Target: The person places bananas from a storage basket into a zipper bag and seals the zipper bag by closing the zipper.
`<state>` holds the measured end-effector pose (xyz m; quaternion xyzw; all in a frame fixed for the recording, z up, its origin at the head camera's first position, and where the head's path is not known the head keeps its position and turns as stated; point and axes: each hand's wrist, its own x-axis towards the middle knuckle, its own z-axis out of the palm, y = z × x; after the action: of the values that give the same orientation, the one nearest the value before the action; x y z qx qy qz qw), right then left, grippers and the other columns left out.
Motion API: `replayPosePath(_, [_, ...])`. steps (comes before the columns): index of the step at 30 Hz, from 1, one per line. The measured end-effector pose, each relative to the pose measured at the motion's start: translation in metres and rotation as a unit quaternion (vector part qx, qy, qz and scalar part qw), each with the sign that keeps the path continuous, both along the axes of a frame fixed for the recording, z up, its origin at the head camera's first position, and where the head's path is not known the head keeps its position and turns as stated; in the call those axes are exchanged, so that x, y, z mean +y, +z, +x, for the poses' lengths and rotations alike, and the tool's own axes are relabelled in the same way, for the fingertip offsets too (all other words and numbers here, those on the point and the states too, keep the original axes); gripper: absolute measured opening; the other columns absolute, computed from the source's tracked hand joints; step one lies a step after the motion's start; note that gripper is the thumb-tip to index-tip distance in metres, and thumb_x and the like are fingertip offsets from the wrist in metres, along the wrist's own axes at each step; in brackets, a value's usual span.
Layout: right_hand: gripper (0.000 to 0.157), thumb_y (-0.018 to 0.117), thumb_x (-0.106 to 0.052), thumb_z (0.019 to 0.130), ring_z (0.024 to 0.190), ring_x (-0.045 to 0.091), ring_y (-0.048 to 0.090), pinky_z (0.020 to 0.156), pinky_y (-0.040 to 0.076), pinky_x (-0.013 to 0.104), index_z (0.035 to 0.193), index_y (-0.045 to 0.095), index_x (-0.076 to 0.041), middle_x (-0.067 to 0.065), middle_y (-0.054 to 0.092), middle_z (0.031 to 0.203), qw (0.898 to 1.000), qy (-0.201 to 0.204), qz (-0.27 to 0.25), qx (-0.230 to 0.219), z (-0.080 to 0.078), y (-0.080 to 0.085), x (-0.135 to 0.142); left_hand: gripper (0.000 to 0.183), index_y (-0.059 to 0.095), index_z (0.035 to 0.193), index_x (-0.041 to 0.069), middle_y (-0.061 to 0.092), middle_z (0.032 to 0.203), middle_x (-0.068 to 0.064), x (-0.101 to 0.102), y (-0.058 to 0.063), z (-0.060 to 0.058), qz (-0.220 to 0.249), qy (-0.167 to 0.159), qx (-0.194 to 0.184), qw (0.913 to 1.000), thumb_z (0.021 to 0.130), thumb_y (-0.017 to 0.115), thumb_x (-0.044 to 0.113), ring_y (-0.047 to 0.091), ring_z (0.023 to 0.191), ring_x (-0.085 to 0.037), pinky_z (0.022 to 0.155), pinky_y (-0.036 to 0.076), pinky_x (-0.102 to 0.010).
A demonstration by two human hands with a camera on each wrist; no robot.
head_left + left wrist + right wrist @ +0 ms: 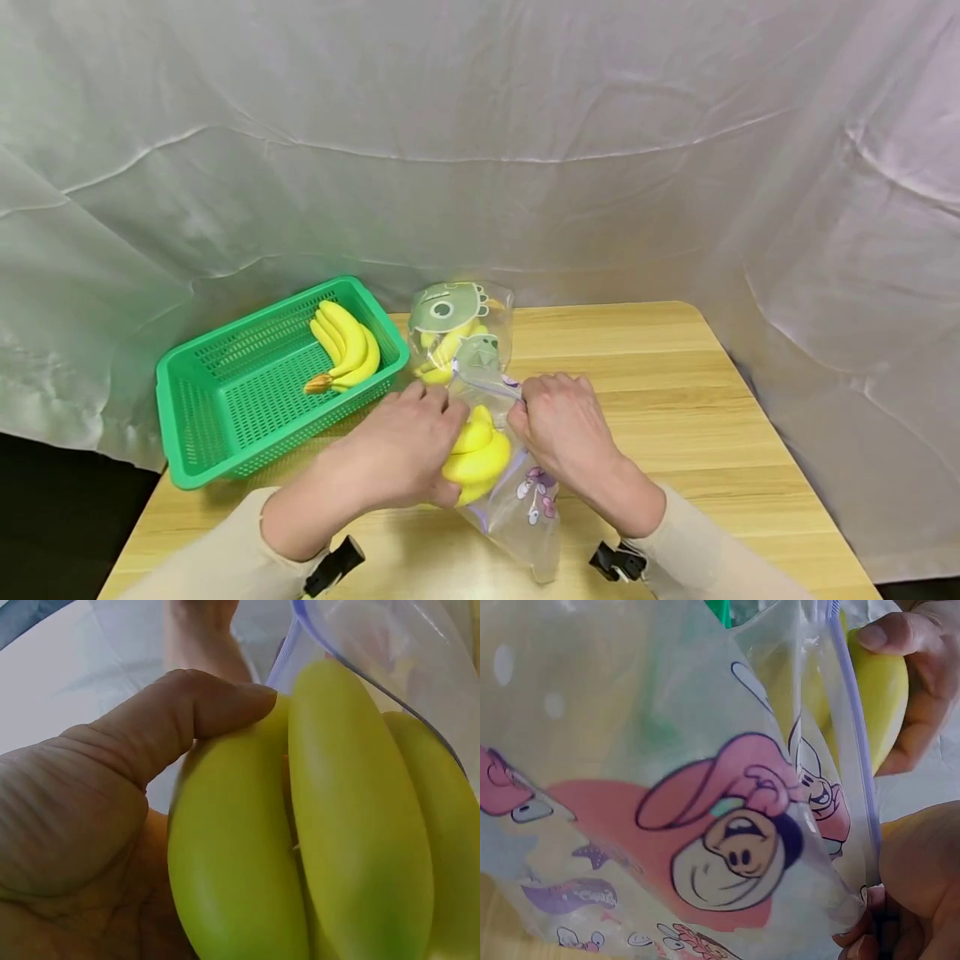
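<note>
My left hand grips a bunch of yellow bananas, its thumb lying over one banana in the left wrist view. The tips of the bunch are at the mouth of a clear zip bag printed with cartoon figures and edged in purple. With curled fingers my right hand pinches the bag's rim, and the bag's mouth stands spread around the bananas. Part of the bunch shows through the bag's plastic in the right wrist view. The far side of the bunch is hidden by the left hand.
A green plastic basket on the left holds another bunch of bananas. Behind the hands lies a clear bag with a green cartoon print and yellow fruit inside. The wooden table meets a grey cloth backdrop.
</note>
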<state>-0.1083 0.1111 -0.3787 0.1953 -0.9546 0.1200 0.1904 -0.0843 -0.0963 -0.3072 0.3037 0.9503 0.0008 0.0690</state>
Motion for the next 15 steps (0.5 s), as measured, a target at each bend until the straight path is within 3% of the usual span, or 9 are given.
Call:
replayPosePath(3, [0.028,0.056,-0.015,0.079,0.054,0.015,0.035,0.054,0.026,0.03,0.058,0.038,-0.02,-0.005,0.038,0.054,1.0,0.004,-0.009,-0.001,0.001,-0.001,-0.002,0.068,0.061,0.112,0.008,0.053,0.087,-0.002,0.006,-0.01,-0.004,-0.003,-0.001,-0.004,1.0,0.064,0.08,0.052,0.047,0.08,-0.023,0.068,0.043,-0.037])
replayPosePath(7, [0.029,0.056,-0.015,0.08,0.054,0.015,0.035,0.054,0.026,0.029,0.057,0.038,-0.019,-0.005,0.038,0.054,1.0,0.002,-0.02,-0.013,0.003,-0.002,-0.005,0.058,0.064,0.097,0.008,0.052,0.08,-0.002,0.013,-0.024,-0.011,0.007,0.027,0.01,0.9996,0.067,0.076,0.056,0.047,0.074,-0.022,0.064,0.043,-0.036])
replayPosePath(12, [0.031,0.056,-0.014,0.083,0.054,0.014,0.036,0.053,0.026,0.028,0.057,0.039,-0.019,-0.005,0.039,0.055,0.999,-0.005,-0.041,-0.031,0.003,-0.005,-0.006,0.05,0.061,0.079,0.011,0.054,0.074,-0.002,0.021,-0.036,-0.017,0.048,0.076,0.01,0.9959,0.072,0.071,0.059,0.05,0.069,-0.022,0.059,0.043,-0.036])
replayPosePath(15, [0.031,0.055,-0.013,0.083,0.054,0.013,0.036,0.053,0.026,0.028,0.057,0.038,-0.019,-0.005,0.039,0.055,0.998,-0.01,-0.053,-0.033,0.002,-0.007,-0.005,0.05,0.058,0.074,0.011,0.053,0.07,-0.002,0.025,-0.039,-0.019,0.069,0.076,-0.001,0.9947,0.075,0.07,0.059,0.051,0.065,-0.021,0.056,0.042,-0.035])
